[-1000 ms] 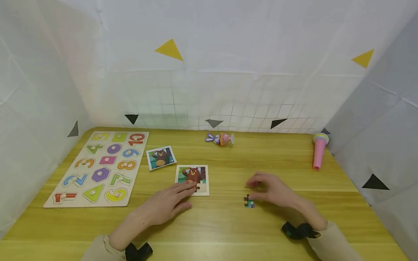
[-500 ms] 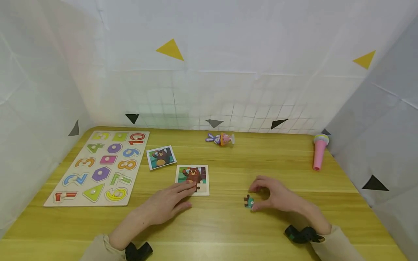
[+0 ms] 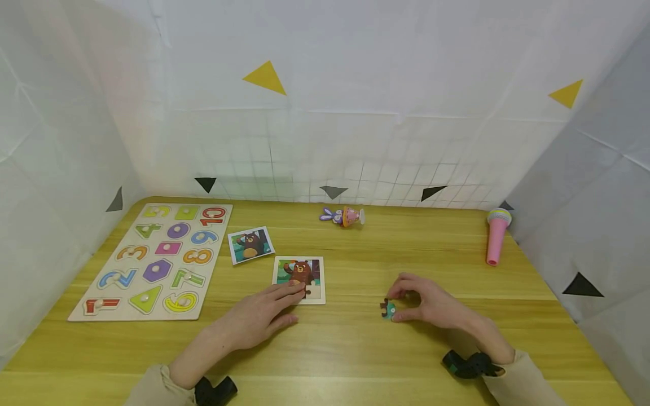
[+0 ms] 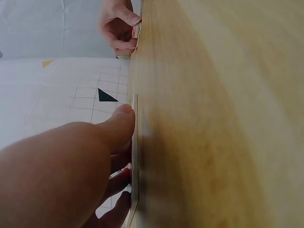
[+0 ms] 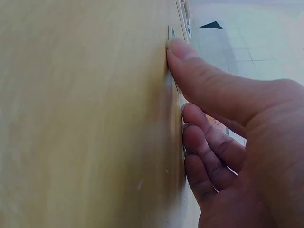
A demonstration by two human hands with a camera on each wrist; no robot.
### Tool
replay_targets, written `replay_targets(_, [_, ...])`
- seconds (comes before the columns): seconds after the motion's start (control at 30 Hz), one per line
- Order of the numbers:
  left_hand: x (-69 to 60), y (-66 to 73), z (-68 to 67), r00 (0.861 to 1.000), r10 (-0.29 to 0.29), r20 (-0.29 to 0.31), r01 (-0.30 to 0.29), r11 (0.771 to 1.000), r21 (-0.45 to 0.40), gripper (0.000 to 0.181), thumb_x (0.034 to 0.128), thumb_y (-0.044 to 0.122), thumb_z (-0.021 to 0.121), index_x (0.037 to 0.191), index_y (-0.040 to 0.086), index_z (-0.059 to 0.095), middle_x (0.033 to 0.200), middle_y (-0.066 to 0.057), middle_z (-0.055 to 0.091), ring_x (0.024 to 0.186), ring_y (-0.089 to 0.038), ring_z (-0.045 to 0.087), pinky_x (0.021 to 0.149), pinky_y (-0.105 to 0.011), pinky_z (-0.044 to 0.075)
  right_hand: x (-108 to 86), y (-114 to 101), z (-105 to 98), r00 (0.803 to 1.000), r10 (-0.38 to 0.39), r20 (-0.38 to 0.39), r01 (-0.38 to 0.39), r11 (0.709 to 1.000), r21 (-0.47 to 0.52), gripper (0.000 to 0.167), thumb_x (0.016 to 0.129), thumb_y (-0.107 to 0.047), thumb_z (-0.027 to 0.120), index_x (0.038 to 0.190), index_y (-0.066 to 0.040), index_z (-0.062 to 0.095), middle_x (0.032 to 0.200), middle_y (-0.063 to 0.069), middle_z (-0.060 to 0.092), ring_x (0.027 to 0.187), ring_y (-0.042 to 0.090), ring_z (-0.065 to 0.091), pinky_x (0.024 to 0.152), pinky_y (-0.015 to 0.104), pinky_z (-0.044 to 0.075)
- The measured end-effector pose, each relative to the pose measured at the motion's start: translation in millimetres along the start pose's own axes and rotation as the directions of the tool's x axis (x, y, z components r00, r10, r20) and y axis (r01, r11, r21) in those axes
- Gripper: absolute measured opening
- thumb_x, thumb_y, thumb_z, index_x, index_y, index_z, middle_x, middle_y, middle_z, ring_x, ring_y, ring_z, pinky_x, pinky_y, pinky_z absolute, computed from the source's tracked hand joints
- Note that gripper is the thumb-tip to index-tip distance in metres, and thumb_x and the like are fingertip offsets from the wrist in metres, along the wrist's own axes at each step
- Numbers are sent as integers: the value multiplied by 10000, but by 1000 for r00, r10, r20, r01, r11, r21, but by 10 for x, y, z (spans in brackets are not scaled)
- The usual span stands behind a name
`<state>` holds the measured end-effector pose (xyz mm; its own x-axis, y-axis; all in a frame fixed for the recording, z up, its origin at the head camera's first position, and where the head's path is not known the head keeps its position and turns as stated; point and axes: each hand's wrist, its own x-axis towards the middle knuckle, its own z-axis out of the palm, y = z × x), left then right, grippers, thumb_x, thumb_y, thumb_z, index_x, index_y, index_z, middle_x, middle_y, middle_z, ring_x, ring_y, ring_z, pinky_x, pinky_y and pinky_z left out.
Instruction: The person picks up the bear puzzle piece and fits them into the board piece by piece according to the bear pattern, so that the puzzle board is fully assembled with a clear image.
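A small square jigsaw puzzle (image 3: 317, 270) with a brown bear lies mid-table, its lower right corner showing bare board. My left hand (image 3: 254, 320) rests on it with extended fingers, covering its lower left part. In the left wrist view the puzzle's thin edge (image 4: 135, 152) runs along the fingertips. To the right, my right hand (image 3: 431, 301) pinches a teal and brown puzzle piece (image 3: 389, 310) between thumb and forefinger, at table level. The right wrist view shows the thumb (image 5: 204, 78) low against the tabletop, the other fingers curled beneath; the piece is mostly hidden there.
A bear picture card (image 3: 251, 246) lies behind the puzzle. On the left is a wooden number and shape board (image 3: 190, 262). A rabbit toy (image 3: 347, 216) lies at the back and a pink toy microphone (image 3: 496, 237) at the right. White sheets enclose the table.
My right thumb has drawn back off the piece's top to its near edge, and the forefinger has come to its far edge. The piece has turned and shifted slightly. My left hand stays put.
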<state>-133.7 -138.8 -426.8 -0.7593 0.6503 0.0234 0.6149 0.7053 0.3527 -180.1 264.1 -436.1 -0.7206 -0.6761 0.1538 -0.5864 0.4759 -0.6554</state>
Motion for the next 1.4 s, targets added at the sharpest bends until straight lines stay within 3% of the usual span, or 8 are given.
replay_targets(0.2, [4,-1,-2,1000,-2,-1,2,1000,-6,510,1048,409,491,1500,173,485,1594,11,389,1471,-230,356,1162,-455,374,5,5,1,998,-60,-18,60,998,15,189,855,-252,792,1024,-249,708,1037,-45,633,925,133,601,818,266,512])
replay_targets(0.73, [13,-2,-11,1000,21,-7,-21,1000,-6,515,1047,406,494,1494,150,491,1588,-9,400,1470,-245,359,1160,-467,372,9,16,-14,999,-54,-3,54,998,-13,190,881,-229,758,1058,-238,692,1064,-58,625,935,117,604,815,275,521])
replay_targets(0.97, [13,-2,-21,1000,0,17,0,1000,-18,519,1048,415,488,1505,170,477,1602,20,375,1483,-229,334,1168,-460,363,14,-6,-7,999,-46,-4,46,999,-9,193,894,-202,749,1074,-225,681,1060,-49,623,928,145,604,812,294,522])
replay_targets(1.4, [0,-5,-21,1000,-12,23,12,999,-32,517,1047,418,488,1505,177,478,1603,20,372,1480,-228,339,1170,-463,360,144,-96,77,996,-65,-54,63,997,-35,179,939,-183,710,1116,-167,684,1096,-55,661,976,125,648,865,281,552])
